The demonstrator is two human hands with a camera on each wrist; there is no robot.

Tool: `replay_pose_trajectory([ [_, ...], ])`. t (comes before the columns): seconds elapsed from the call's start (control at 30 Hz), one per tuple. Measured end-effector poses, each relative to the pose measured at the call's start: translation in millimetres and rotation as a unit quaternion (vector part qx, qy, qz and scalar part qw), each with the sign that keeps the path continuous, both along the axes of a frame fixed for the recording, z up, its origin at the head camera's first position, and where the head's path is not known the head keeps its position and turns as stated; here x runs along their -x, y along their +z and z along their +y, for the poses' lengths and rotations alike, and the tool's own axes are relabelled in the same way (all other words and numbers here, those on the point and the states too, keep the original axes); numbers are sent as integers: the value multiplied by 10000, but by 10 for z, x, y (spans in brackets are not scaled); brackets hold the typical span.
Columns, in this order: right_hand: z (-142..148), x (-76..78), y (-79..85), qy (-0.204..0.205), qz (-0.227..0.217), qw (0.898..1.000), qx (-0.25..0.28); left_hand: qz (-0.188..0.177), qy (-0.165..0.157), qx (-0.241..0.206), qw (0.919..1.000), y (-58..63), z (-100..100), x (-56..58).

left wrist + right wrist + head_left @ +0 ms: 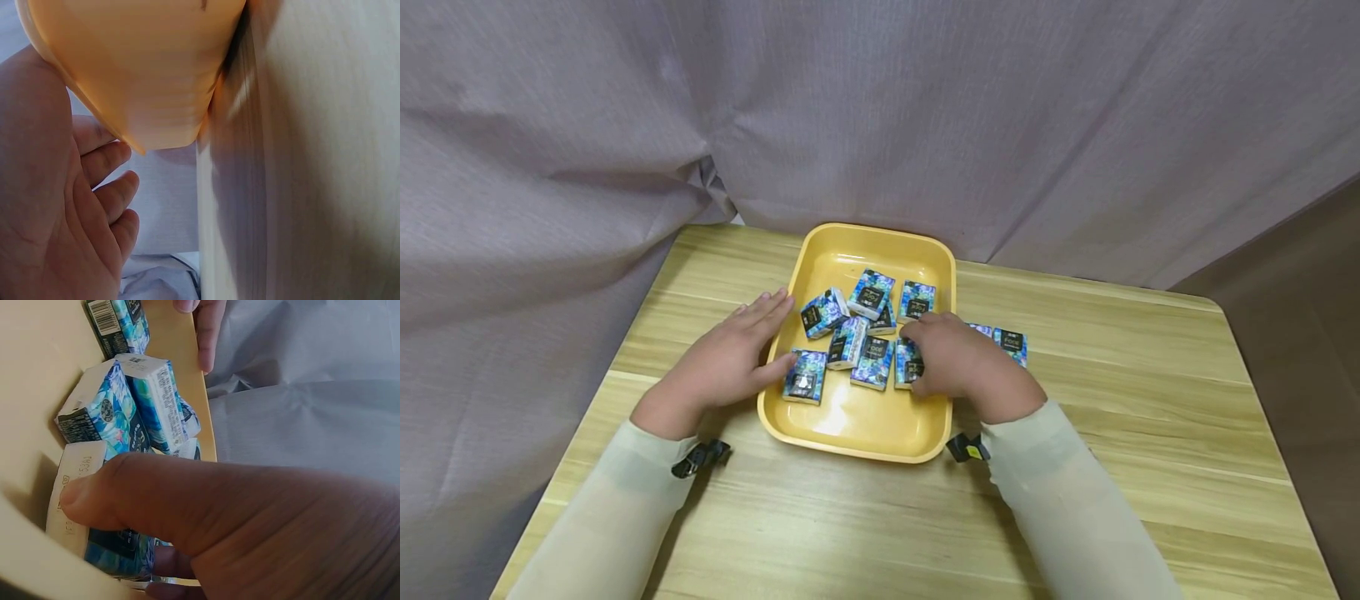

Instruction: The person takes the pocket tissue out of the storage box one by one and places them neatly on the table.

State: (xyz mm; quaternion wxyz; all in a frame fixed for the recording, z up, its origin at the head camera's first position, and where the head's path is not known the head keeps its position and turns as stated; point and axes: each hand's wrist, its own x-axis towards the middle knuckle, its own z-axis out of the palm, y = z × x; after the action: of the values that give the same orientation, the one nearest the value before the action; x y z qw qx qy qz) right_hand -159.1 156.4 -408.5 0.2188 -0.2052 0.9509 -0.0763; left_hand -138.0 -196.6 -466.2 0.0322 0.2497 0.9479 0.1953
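A yellow plastic tray [857,429] holds several pocket tissue packs with blue floral wrappers and black labels, some leaning on one another. My left hand [730,354] rests along the tray's left rim, fingers extended, its thumb reaching over the edge beside a tissue pack [805,379]. In the left wrist view, the fingers of that hand [81,187] lie along the outside of the rim. Inside the tray's right side, my right hand [962,358] grips another tissue pack [907,364]. The right wrist view has the thumb pressed on this pack's white end [78,465], with fingertips at its far side.
Outside the tray, beyond my right hand, more tissue packs [1011,346] lie on the wood-grain table [1150,417], partly hidden by the hand. A grey curtain [880,108] hangs right behind the table's back edge.
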Motion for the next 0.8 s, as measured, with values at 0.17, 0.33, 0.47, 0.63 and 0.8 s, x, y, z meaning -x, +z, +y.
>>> replay_pose_trajectory([
  [0.17,6,-5,24,-7,8,10000,38,21,-11,-3,10000,4,4,0],
  [0.33,18,-14,63,50,44,9999,97,34,-13,-1,10000,8,5,-5],
  [0.47,29,-23,99,124,76,9998,130,28,-3,-5,10000,7,4,-5],
  [0.63,45,-48,178,176,85,9996,195,8,19,-28,10000,8,3,-7],
  [0.8,69,-82,276,194,146,9994,235,29,6,-17,10000,14,5,-8],
])
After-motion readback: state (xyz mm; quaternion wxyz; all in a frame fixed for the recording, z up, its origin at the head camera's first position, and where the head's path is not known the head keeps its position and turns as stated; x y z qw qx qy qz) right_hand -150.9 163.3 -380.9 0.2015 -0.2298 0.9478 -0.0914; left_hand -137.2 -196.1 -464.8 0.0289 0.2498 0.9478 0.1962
